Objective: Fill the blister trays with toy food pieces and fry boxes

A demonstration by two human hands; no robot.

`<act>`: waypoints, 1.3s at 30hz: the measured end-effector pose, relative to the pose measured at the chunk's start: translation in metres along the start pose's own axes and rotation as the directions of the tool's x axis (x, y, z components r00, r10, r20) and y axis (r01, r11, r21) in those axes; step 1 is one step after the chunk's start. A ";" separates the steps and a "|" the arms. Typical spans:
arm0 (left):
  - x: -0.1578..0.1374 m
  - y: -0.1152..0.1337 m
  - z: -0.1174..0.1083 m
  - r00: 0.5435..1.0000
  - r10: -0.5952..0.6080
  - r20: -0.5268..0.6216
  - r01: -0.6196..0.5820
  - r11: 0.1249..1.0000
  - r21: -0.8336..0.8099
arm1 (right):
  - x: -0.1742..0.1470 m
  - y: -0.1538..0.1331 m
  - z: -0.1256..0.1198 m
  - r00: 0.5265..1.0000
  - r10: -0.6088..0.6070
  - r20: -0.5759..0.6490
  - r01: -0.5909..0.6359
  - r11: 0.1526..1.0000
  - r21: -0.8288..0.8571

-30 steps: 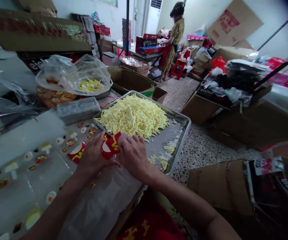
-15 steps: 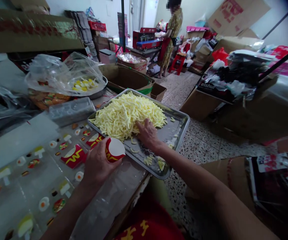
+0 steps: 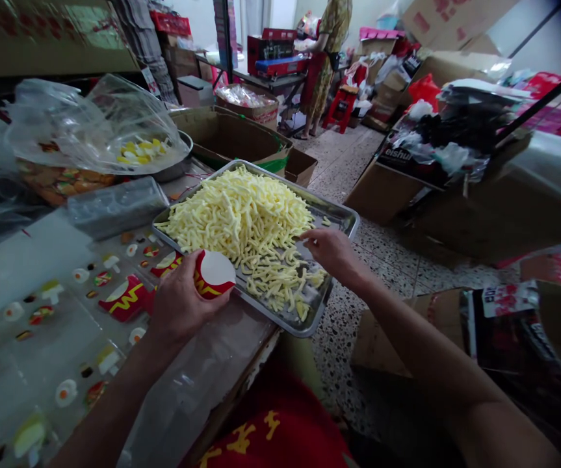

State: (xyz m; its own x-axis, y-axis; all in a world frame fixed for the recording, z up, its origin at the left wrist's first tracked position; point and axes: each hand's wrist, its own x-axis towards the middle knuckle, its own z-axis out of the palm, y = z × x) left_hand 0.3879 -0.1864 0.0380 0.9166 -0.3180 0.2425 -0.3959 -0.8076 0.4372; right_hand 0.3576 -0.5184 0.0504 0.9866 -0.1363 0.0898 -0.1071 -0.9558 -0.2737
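My left hand (image 3: pixel 180 299) is wrapped around a red french-fry carton (image 3: pixel 216 273) with yellow lettering and a white inside, at the front edge of a metal tray (image 3: pixel 353 224). A large heap of pale yellow fry-shaped pieces (image 3: pixel 241 211) fills much of the tray, and loose ones lie spread toward its near corner. At the heap's right side my right hand (image 3: pixel 331 255) hovers over the tray, fingers loosely bent and apart, with nothing visible in them. Another red carton (image 3: pixel 125 299) lies flat on the table to the left, and one more (image 3: pixel 167 263) is partly behind my left hand.
A patterned clear cover (image 3: pixel 41 364) lies over the table. Behind it are a clear plastic box (image 3: pixel 117 207) and a plastic bag (image 3: pixel 99 130) beside a bowl of yellow-and-white pieces. Cardboard boxes (image 3: pixel 231 133) stand beyond and at right. A person (image 3: pixel 326 65) stands at a far table.
My right hand has moved from the heap's front toward the right side of the tray. More pieces now lie spread at the near corner. My left hand still holds the carton; the view has shifted slightly.
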 end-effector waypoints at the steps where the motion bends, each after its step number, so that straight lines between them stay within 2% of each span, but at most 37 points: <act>1: 0.001 0.003 0.001 1.000 -0.003 -0.002 0.003 1.000 0.008 | -0.003 -0.002 0.002 0.999 0.002 -0.042 -0.002 1.000 0.004; 2: 0.002 0.005 0.002 1.000 -0.004 -0.008 0.004 1.000 0.013 | -0.006 -0.005 0.005 0.997 -0.045 -0.058 0.046 0.999 0.025; 4: 0.004 0.005 0.000 0.999 -0.001 -0.032 0.002 1.000 0.028 | -0.010 -0.013 0.011 0.968 -0.249 0.003 0.248 0.964 0.092; 6: 0.004 0.003 -0.004 0.998 0.020 -0.060 -0.017 0.999 0.046 | -0.012 -0.018 0.020 0.868 -0.482 0.119 0.456 0.869 0.192; 7: 0.004 0.001 -0.006 0.997 0.039 -0.068 -0.035 0.998 0.053 | -0.010 -0.016 0.025 0.820 -0.549 0.161 0.505 0.827 0.248; 8: 0.004 0.001 -0.007 0.995 0.062 -0.073 -0.057 0.997 0.059 | -0.008 -0.012 0.028 0.801 -0.570 0.181 0.507 0.808 0.300; 9: 0.004 0.000 -0.007 0.994 0.086 -0.073 -0.082 0.995 0.064 | -0.004 -0.006 0.031 0.821 -0.543 0.175 0.467 0.816 0.341; 11: 0.004 0.002 -0.005 0.990 0.128 -0.056 -0.124 0.990 0.065 | 0.005 0.012 0.033 0.919 -0.381 0.105 0.313 0.865 0.393; 13: 0.006 0.007 0.001 0.990 0.135 -0.032 -0.134 0.990 0.039 | 0.012 0.029 0.029 0.972 -0.234 0.037 0.195 0.880 0.432; 16: 0.010 0.016 0.012 0.998 0.064 -0.002 -0.064 0.998 -0.022 | 0.015 0.046 0.024 0.985 -0.172 0.033 0.124 0.817 0.562; 21: 0.013 0.023 0.013 0.998 -0.020 0.064 0.024 0.998 -0.061 | 0.009 0.049 0.025 0.988 -0.088 0.126 -0.055 0.564 0.824; 24: 0.012 0.025 0.009 0.993 -0.078 0.085 0.086 0.992 -0.094 | 0.004 0.042 0.022 0.985 -0.101 0.142 -0.075 0.487 0.870; 26: 0.012 0.027 0.007 0.990 -0.100 0.096 0.111 0.986 -0.121 | 0.001 0.035 0.019 0.967 -0.163 0.195 -0.086 0.513 0.854; 28: 0.012 0.030 0.006 0.988 -0.107 0.115 0.122 0.984 -0.127 | -0.001 0.029 0.016 0.953 -0.188 0.238 -0.061 0.649 0.758; 30: 0.012 0.032 0.006 0.985 -0.107 0.135 0.122 0.987 -0.109 | -0.004 0.025 0.013 0.968 -0.143 0.206 -0.010 0.798 0.603; 31: 0.012 0.032 0.006 0.985 -0.108 0.137 0.123 0.987 -0.102 | -0.005 0.023 0.011 0.978 -0.119 0.174 0.007 0.841 0.540; 33: 0.012 0.030 0.005 0.983 -0.121 0.135 0.137 0.984 -0.111 | -0.009 0.017 0.008 0.983 -0.119 0.141 0.036 0.870 0.491; 35: 0.013 0.027 0.003 0.981 -0.151 0.124 0.167 0.977 -0.132 | -0.013 0.009 0.007 0.962 -0.212 0.173 0.108 0.874 0.473; 39: 0.013 0.021 0.002 0.977 -0.182 0.109 0.197 0.969 -0.147 | -0.019 -0.010 0.017 0.864 -0.426 0.268 0.337 0.885 0.322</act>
State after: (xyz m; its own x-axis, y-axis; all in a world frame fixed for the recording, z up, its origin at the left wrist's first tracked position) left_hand 0.3916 -0.2083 0.0487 0.9738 -0.2185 0.0629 -0.2120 -0.7726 0.5984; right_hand 0.3418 -0.5015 0.0348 0.9312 0.3592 -0.0626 0.2768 -0.8081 -0.5200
